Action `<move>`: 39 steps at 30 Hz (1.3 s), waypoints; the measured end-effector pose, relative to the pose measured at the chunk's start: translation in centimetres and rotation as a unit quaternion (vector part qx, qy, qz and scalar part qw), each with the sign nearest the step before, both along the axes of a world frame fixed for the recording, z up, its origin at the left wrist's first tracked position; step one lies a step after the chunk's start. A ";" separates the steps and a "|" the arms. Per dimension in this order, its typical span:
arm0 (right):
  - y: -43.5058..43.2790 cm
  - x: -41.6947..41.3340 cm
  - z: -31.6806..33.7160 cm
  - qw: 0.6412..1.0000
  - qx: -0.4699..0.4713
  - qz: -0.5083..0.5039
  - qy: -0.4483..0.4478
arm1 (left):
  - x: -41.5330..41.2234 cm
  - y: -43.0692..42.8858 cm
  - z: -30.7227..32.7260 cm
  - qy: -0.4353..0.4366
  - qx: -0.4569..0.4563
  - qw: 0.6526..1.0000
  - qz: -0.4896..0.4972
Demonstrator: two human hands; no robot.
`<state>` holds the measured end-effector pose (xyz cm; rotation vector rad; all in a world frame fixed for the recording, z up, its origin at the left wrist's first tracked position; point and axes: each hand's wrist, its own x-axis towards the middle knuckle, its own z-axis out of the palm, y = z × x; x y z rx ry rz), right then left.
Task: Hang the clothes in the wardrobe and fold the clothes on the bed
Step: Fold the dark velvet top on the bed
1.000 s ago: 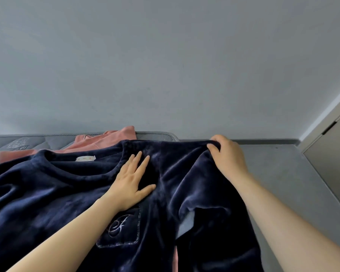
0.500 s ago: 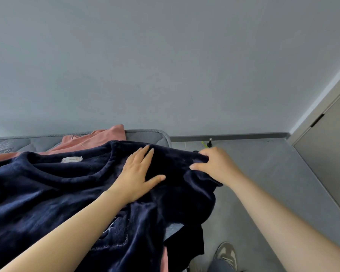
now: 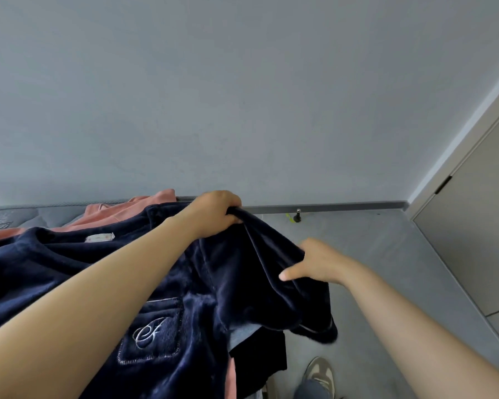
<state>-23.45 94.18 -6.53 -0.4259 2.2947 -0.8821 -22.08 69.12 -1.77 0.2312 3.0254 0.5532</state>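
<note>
The navy top (image 3: 69, 269) is lying face up on the bed (image 3: 18, 217). Its collar is toward the far edge and its right-side sleeve spills over the bed's right edge above the floor (image 3: 386, 254). A pink garment (image 3: 121, 214) sits under it at the far edge.

The left hand (image 3: 213, 214) is balled up tight on a bunch of the top near the bed's far right corner, around where the sleeve starts. The right hand (image 3: 320, 264) is further down that sleeve, off the edge. Its thumb is out along the fold and its other fingers are buried in the cloth, so it reads as a pinch.

So here's the bit that matters: the sleeve's long line runs from the left fist down to the right hand, and the body of the top, chest pocket (image 3: 153, 332) included, is all to the left of both hands. The right hand is nearer the loose end, so it's probably the one to swing the sleeve left across the chest while the left holds the shoulder as the hinge.

Compared with half a second ago, the left hand was flat and spread on the chest and has since gone up to grab the shoulder. The right was holding that spot and has slid down the sleeve.
</note>
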 end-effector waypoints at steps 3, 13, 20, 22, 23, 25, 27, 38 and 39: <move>2.4 1.3 -0.7 0.999 -0.016 -0.052 0.000 | 0.7 -0.4 -0.4 0.030 0.006 0.999 0.010; 6.9 4.7 5.7 0.966 0.017 -0.151 0.211 | 3.3 0.6 1.7 0.130 -0.055 0.990 0.031; 4.5 7.1 10.2 0.960 0.025 -0.083 0.267 | 7.3 1.4 5.2 0.091 -0.038 0.994 0.042; 3.6 7.8 11.7 0.965 0.007 -0.043 0.257 | 8.9 2.6 6.5 0.053 0.005 0.999 0.004; 3.0 8.2 12.3 0.967 0.000 -0.027 0.255 | 9.6 3.4 7.0 0.045 0.017 0.999 -0.018; 1.9 8.9 13.3 0.966 -0.012 -0.015 0.259 | 10.8 5.0 7.8 0.055 0.023 0.996 -0.060; 1.1 9.5 14.0 0.963 -0.033 -0.017 0.268 | 11.5 5.8 8.6 0.090 0.033 0.992 -0.078; 2.8 12.0 10.4 0.926 -0.035 -0.248 0.281 | 11.4 4.4 11.7 0.204 0.137 0.969 -0.028; 3.4 12.0 10.2 0.925 -0.037 -0.257 0.277 | 11.4 4.0 11.6 0.196 0.118 0.973 -0.012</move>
